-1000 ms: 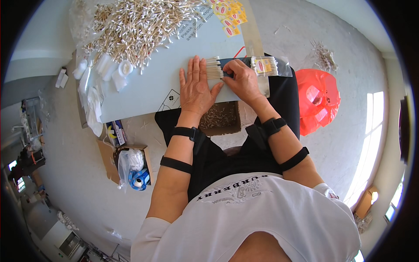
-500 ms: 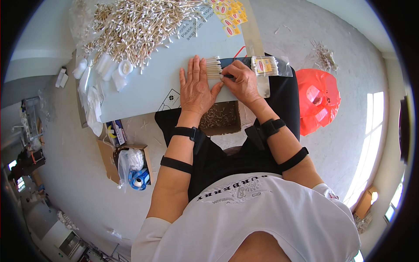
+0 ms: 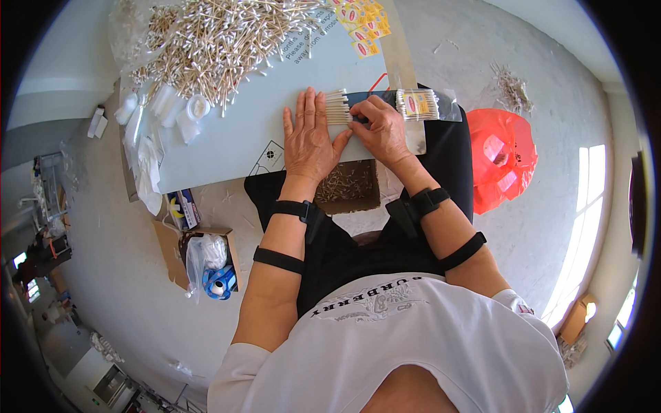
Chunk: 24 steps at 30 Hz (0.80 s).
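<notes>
My left hand [image 3: 310,138] lies flat on the pale blue board [image 3: 234,131], fingers spread, beside a row of wooden cotton swabs [image 3: 337,107]. My right hand [image 3: 382,127] pinches the near end of that swab row, next to a clear packet [image 3: 420,104] filled with swabs and bearing a yellow and red label. A large loose heap of cotton swabs [image 3: 220,41] covers the far left of the board. Yellow and red labels [image 3: 361,20] lie at the board's far right corner.
White plastic caps and bags [image 3: 165,110] sit along the board's left edge. A small cardboard box with swabs [image 3: 348,186] rests on my lap. A red plastic bag [image 3: 502,158] lies on the floor to the right, a cardboard box with a bag [image 3: 203,258] to the left.
</notes>
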Each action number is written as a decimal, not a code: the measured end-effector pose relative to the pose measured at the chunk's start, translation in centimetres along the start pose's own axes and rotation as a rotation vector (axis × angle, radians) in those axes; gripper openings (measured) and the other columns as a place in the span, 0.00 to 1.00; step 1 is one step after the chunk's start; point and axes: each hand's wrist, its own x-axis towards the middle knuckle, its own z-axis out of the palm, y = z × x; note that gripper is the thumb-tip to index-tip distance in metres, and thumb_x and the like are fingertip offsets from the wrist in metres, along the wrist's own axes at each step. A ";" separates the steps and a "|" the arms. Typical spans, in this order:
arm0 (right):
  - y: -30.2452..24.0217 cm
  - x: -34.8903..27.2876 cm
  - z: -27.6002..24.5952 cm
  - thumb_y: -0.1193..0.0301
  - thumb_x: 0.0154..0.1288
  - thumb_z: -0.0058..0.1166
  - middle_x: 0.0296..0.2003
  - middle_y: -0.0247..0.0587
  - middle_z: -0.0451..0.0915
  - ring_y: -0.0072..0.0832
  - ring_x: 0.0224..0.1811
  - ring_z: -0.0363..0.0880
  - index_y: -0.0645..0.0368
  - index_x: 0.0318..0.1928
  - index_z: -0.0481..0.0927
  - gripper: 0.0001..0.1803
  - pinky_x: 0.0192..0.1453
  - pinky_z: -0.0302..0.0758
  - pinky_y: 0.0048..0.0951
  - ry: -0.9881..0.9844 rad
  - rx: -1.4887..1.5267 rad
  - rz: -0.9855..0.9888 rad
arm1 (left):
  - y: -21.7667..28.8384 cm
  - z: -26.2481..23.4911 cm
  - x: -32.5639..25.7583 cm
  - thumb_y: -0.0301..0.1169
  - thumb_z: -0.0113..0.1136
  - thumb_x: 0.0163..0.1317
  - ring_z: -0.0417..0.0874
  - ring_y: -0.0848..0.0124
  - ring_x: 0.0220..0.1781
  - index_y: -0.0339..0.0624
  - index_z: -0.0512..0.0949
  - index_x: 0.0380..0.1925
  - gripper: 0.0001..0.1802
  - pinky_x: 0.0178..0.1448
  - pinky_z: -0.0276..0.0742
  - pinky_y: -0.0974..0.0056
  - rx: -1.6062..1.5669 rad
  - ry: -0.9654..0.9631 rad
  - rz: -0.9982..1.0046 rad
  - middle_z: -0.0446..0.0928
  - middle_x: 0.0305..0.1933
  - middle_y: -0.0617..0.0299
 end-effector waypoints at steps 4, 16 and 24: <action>-0.1 0.1 0.1 0.74 0.48 0.64 0.29 0.38 0.77 0.36 0.33 0.80 0.57 0.36 0.80 0.12 0.37 0.77 0.34 0.020 0.013 -0.008 | 0.0 0.0 0.0 0.53 0.57 0.61 0.48 0.57 0.79 0.36 0.54 0.70 0.46 0.78 0.38 0.46 -0.001 0.004 0.003 0.49 0.76 0.49; -0.4 0.4 -0.1 0.73 0.47 0.61 0.28 0.37 0.76 0.37 0.33 0.80 0.53 0.40 0.82 0.15 0.36 0.77 0.37 -0.002 -0.016 -0.002 | -0.1 0.0 0.0 0.55 0.54 0.63 0.49 0.56 0.78 0.36 0.53 0.71 0.46 0.78 0.40 0.45 0.019 0.015 0.014 0.52 0.76 0.48; -0.6 0.5 -0.3 0.73 0.48 0.61 0.28 0.36 0.76 0.37 0.33 0.80 0.53 0.42 0.82 0.17 0.37 0.77 0.37 -0.023 0.001 0.015 | 0.0 0.0 0.0 0.54 0.55 0.63 0.50 0.56 0.78 0.36 0.53 0.71 0.46 0.78 0.40 0.46 0.013 0.016 0.008 0.52 0.76 0.49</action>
